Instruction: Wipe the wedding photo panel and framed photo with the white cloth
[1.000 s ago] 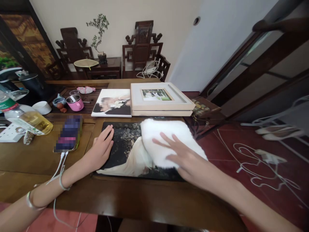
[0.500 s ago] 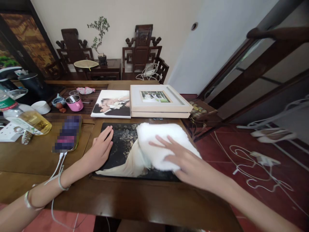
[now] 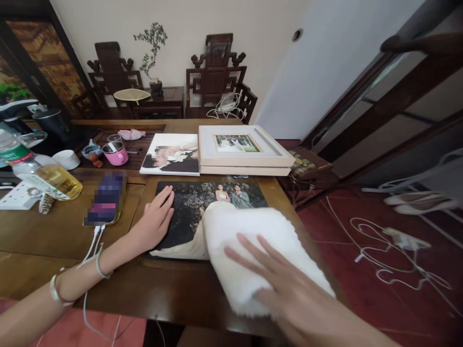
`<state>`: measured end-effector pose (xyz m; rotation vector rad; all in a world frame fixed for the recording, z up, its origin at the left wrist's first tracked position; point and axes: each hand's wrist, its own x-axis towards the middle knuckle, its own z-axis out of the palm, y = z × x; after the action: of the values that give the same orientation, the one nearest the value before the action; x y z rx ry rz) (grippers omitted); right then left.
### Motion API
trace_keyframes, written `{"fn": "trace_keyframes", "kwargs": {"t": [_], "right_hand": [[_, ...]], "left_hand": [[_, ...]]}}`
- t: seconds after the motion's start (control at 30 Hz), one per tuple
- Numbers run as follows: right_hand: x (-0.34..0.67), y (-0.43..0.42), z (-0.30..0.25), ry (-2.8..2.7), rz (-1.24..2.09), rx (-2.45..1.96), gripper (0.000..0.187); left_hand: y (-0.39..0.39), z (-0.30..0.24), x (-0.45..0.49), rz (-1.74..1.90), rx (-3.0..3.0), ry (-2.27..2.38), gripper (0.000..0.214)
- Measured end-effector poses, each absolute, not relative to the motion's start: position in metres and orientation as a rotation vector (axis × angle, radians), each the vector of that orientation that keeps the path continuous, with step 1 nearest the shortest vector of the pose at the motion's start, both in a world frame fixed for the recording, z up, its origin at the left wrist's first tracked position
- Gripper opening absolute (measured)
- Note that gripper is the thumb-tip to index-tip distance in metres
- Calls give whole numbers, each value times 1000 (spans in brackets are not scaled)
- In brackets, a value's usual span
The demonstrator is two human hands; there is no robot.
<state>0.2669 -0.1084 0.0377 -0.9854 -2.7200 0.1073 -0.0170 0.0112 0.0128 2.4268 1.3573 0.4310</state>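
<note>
A dark wedding photo panel point(image 3: 184, 226) lies flat on the wooden table, with a couple and a long pale dress train in its picture. My left hand point(image 3: 157, 219) rests open on the panel's left edge, fingers stretched out. A fluffy white cloth point(image 3: 249, 221) covers the panel's lower right part and hangs over its near edge. My right hand point(image 3: 278, 274) presses on this cloth and holds it, fingers spread across the top and thumb at its near fold; the hand is slightly blurred.
Behind the panel are a white photo book point(image 3: 170, 166) and stacked pale frames point(image 3: 246, 161). On the left are a phone point(image 3: 106, 197) with charging cables, a pink mug point(image 3: 115, 154), a bottle point(image 3: 54, 176) and a power strip point(image 3: 18, 195). Cables point(image 3: 383, 250) lie on the red floor.
My right hand has drawn the white cloth toward me and slightly right, uncovering the couple in the picture. My left hand stays on the panel's left edge. The view has shifted slightly.
</note>
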Motion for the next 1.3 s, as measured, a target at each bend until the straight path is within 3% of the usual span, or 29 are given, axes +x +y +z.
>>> {"fn": "trace_keyframes", "kwargs": {"t": [0.23, 0.53, 0.93, 1.17, 1.3], "right_hand": [[265, -89, 41, -2719, 321, -1006, 38], [260, -4, 33, -2646, 143, -1227, 47], [225, -108, 31, -2674, 206, -825, 25], [226, -30, 43, -2733, 268, -1090, 50], [220, 9, 41, -2666, 173, -1195, 54]], "left_hand": [[14, 12, -18, 444, 2410, 1347, 47], [12, 14, -21, 467, 2393, 1304, 49], [16, 9, -21, 537, 2453, 1280, 49], [13, 9, -22, 487, 2401, 1300, 49], [12, 8, -23, 499, 2407, 1274, 49]]}}
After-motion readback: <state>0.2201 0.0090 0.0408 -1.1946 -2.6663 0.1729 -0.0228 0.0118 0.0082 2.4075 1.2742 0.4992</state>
